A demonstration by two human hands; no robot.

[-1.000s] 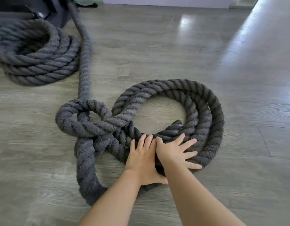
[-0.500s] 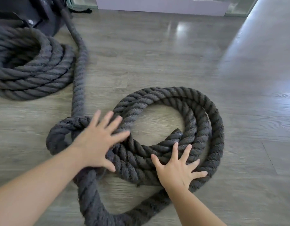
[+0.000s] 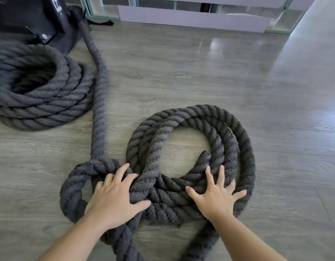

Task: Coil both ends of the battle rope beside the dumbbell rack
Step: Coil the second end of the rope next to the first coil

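Thick dark grey twisted battle rope (image 3: 98,102) lies on the grey wood-plank floor (image 3: 200,76) in two heaps joined by a straight run. One finished stacked coil (image 3: 36,91) sits at the floor's far left, touching the black metal rack base (image 3: 40,17). A looser, flat coil (image 3: 196,147) lies nearer the person, its sealed tip (image 3: 205,156) pointing into the open centre, with a small side loop (image 3: 76,185) on its left. The left hand (image 3: 115,196) lies on the crossing where the loop meets the flat coil, its fingers curled over a strand there. The right hand (image 3: 215,196) presses flat on the coil's near strands, fingers spread and straight.
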